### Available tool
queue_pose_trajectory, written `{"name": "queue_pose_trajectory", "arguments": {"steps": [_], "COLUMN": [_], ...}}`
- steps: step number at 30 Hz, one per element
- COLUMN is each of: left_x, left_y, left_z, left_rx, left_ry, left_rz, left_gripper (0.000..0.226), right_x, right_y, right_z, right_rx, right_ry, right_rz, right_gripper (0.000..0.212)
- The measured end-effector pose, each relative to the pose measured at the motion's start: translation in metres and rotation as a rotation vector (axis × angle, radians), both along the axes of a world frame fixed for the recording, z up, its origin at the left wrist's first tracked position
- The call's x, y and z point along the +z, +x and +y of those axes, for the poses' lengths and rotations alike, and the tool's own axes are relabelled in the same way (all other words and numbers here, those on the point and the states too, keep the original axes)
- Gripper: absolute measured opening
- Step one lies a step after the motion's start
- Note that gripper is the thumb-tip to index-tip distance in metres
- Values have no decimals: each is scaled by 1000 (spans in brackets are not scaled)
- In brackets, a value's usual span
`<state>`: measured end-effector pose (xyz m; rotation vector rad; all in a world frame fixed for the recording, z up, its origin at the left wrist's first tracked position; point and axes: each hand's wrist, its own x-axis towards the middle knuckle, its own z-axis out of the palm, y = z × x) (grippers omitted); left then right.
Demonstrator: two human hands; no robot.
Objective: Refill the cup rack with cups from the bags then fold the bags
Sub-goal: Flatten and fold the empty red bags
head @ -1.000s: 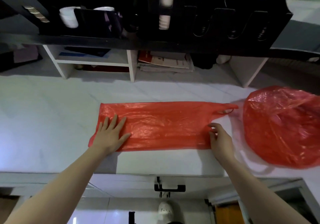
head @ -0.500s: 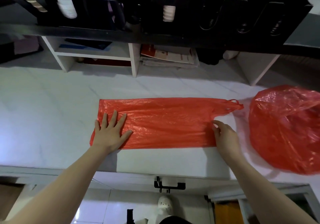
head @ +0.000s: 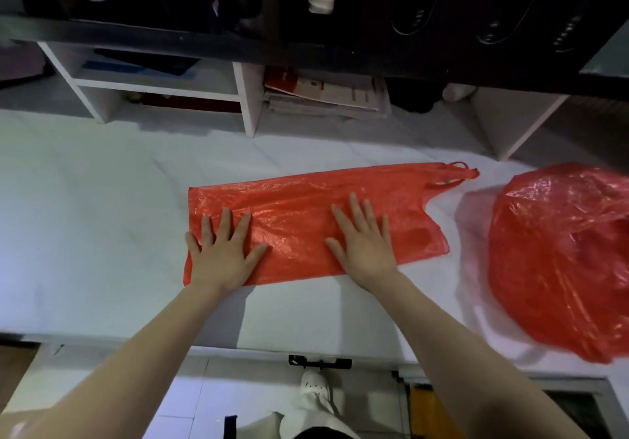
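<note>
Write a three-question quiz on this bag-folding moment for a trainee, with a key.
1. True or false: the left hand and the right hand both lie flat, fingers spread, on the flattened red bag.
2. Where is the bulging red bag?
A. To the left of the flattened one
B. To its right, on the white counter
C. On the shelf above
3. Fill in: the flattened bag's handles point toward the person's ____ side.

Key: 1 true; 2 B; 3 right.
</note>
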<state>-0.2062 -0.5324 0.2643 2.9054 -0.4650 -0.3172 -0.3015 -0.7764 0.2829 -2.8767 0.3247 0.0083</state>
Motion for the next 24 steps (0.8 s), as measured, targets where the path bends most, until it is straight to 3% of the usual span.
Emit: {"name": "queue_pose_trajectory", "arguments": {"steps": [3, 7, 11, 16, 19, 24], "left_x": [12, 25, 16, -2, -2, -1], "left_y": [6, 23, 36, 43, 43, 44], "left_z": [4, -2, -25, -29, -29, -31], "left_rx": [139, 72, -88, -76, -65, -53], "left_ry": [-154, -56, 34, 78, 108, 92], "left_rz": [-81, -311, -203, -116, -114, -107], "left_gripper": [73, 68, 78, 83, 82, 80], "right_x": [-13, -12, -1, -4, -11, -16], "right_y": [-2, 0, 30, 78, 86, 67], "right_z": [-13, -20, -12, -13, -56, -150], "right_rx": [-1, -32, 72, 145, -18, -478], "right_ry": [-20, -28, -63, -22, -48, -20], "right_rz": [108, 81, -74, -27, 56, 100], "right_gripper": [67, 70, 67, 65, 68, 72]}}
